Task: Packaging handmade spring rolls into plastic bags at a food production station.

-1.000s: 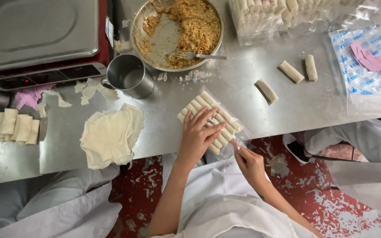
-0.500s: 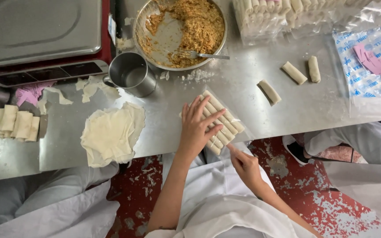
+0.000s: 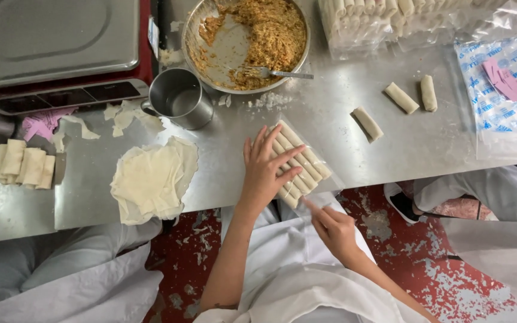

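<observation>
Left hand (image 3: 264,170) lies flat, fingers spread, on bagged rolls (image 3: 299,162); right hand (image 3: 332,227) pinches the bag edge. Best pull gently, keeping rolls aligned on counter (image 3: 342,143).

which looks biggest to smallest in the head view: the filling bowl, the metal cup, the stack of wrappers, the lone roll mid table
1. filling bowl
2. stack of wrappers, not far behind the bowl
3. metal cup
4. lone roll
</observation>
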